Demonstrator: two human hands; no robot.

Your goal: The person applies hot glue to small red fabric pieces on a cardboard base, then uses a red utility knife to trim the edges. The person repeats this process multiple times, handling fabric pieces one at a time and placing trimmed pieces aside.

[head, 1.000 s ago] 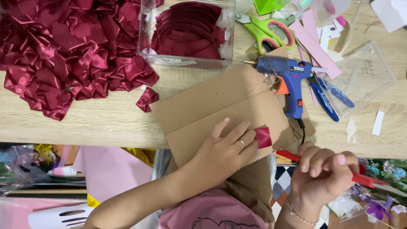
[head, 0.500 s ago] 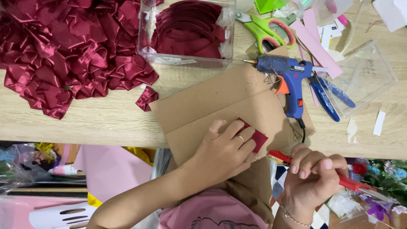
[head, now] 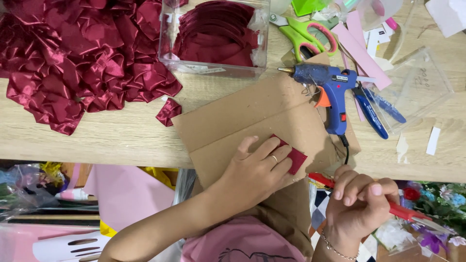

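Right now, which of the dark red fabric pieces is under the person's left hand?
The small flat square piece on the cardboard sheet, pressed by the left hand. The others are apart: a crumpled heap, one loose scrap, and a stack in the clear box.

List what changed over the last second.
The left hand slid further over the dark red fabric piece, covering more of it. The right hand shifted slightly left along the table edge, still gripping the red-handled tool. Glue gun, cardboard and ribbon pile stayed put.
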